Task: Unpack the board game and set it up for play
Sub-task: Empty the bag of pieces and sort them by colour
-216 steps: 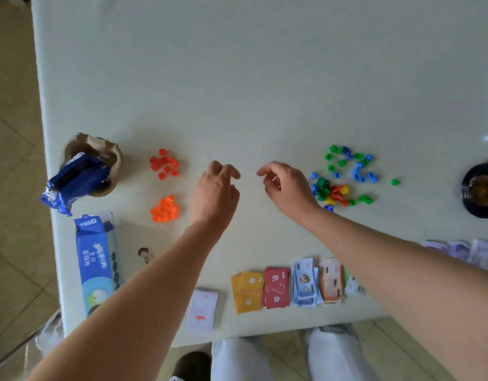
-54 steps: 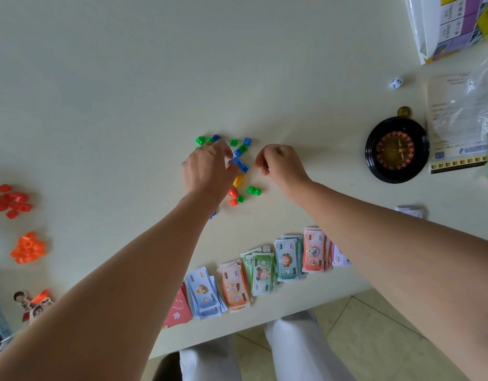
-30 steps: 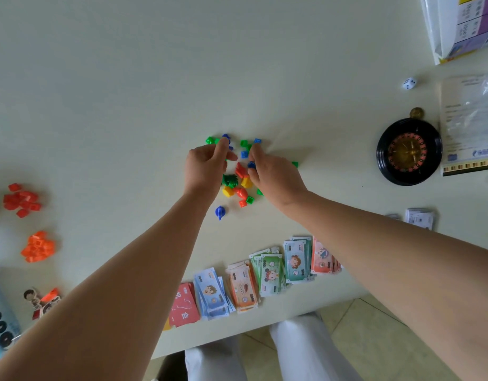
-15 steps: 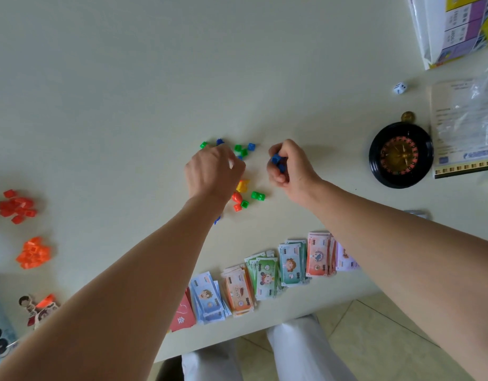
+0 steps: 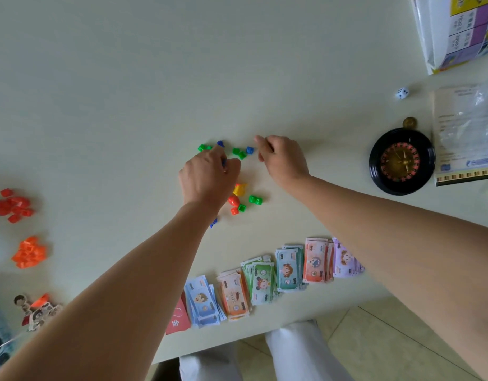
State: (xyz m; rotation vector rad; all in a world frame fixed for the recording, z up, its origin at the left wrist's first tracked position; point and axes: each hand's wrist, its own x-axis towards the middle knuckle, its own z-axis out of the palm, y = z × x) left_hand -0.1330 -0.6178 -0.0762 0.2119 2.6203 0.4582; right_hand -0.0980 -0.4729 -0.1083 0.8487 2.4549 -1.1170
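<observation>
Both hands work over a scatter of mixed plastic pieces (image 5: 239, 190) in green, blue, yellow and red at the middle of the pale surface (image 5: 127, 78), in what appears to be the sorting stage of setting up the game. The left hand (image 5: 210, 177) hangs over the near side of the scatter with fingers curled, pinching what looks like a blue piece (image 5: 224, 162) at its fingertips. The right hand (image 5: 281, 160) sits just beside the far green and blue bits with its fingers tucked in; whether it holds anything cannot be told. A red heap (image 5: 13, 206) and an orange heap (image 5: 30, 253) lie well apart at the left edge, already grouped by colour, and stacks of paper money (image 5: 286, 270) are fanned in a row along the near edge beside a red card (image 5: 178, 317). A black roulette wheel (image 5: 402, 160), a coin (image 5: 409, 122) and a white die (image 5: 402, 92) wait at the right, near a printed sheet (image 5: 462, 133) under clear plastic. The game board (image 5: 462, 31) lies at the far right corner, seemingly not yet taken out of its wrapper. The next move likely calls for picking the blues and greens out one colour at a time and gathering each into its own heap. That needs a fine fingertip pinch, since the pieces are small, lie close together and could easily be knocked apart. Laying out the board looks like the largest step left.
</observation>
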